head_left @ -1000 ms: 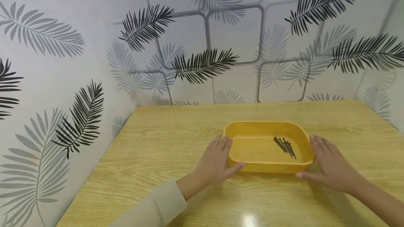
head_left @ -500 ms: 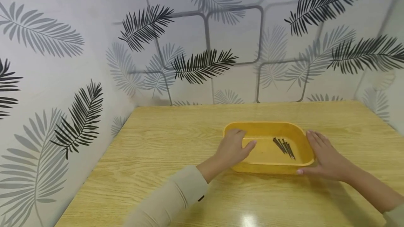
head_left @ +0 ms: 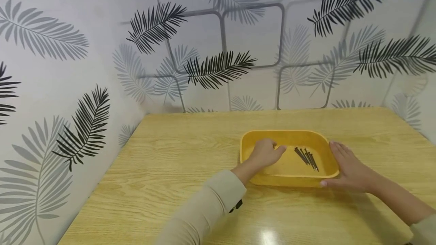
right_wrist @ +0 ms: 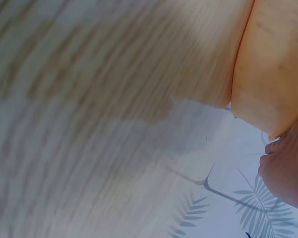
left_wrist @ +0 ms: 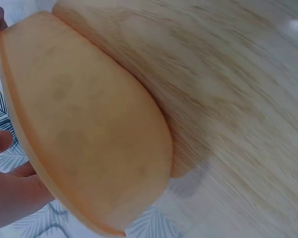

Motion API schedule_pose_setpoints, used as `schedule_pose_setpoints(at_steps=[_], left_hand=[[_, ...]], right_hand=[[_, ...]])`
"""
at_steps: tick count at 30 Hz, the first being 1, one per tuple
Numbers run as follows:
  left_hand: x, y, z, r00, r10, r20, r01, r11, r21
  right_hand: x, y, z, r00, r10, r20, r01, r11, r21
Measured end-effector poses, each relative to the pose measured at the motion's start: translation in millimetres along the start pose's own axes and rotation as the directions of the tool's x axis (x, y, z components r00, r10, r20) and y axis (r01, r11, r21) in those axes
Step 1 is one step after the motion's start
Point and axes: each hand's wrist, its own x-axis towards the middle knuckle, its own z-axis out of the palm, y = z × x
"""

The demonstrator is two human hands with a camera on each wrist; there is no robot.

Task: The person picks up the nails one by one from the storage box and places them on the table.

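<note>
A yellow plastic tray (head_left: 279, 181) stands on the wooden table. Several dark nails (head_left: 307, 158) lie together on its floor, toward the right end. My left hand (head_left: 266, 153) is over the left part of the tray, left of the nails, with the thumb pointing at them. Its other fingertips are hidden from the head view, and I see nothing held. My right hand (head_left: 352, 171) rests against the tray's right end from outside, fingers along the end wall and thumb at the front corner. The left wrist view shows the tray's outer wall (left_wrist: 89, 114).
The wooden table (head_left: 170, 154) reaches back to a wall (head_left: 245, 86) with a leaf pattern. Another patterned wall (head_left: 44, 97) runs along the left. Bare tabletop shows left of the tray and in front of it.
My left hand has left the tray's left end and moved right, over the rim and above the inside. The right hand stays at the right end. Tray and nails look unmoved.
</note>
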Motion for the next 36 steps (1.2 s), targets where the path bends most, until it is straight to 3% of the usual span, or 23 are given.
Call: schedule_pose_setpoints(at_steps=[5,9,13,20,31,36], left_hand=[[13.1,8.3,9.9,0.99,-0.136,0.031,0.139,0.978,-0.158],[20.5,14.3,19.6,0.968,-0.248,0.038,0.249,0.935,-0.253],[24.1,19.6,28.8,0.944,-0.33,0.021,0.32,0.894,-0.313],[30.5,30.3,41.0,0.914,-0.406,0.02,0.375,0.822,-0.428],[40.7,38.9,56.1,0.884,-0.467,0.027,0.424,0.775,-0.468],[44.2,42.4,62.4,0.856,-0.516,0.018,0.453,0.733,-0.509]], right_hand=[[1.5,0,-4,0.999,0.039,0.037,-0.041,0.998,0.052],[1.3,1,-4,0.997,0.052,0.052,-0.055,0.996,0.07],[1.2,1,-5,0.996,0.064,0.066,-0.069,0.994,0.081],[3.0,1,-8,0.995,0.063,0.077,-0.072,0.991,0.109],[3.7,1,-12,0.993,0.071,0.091,-0.083,0.987,0.137],[4.6,-1,-11,0.994,0.067,0.089,-0.079,0.988,0.133]])
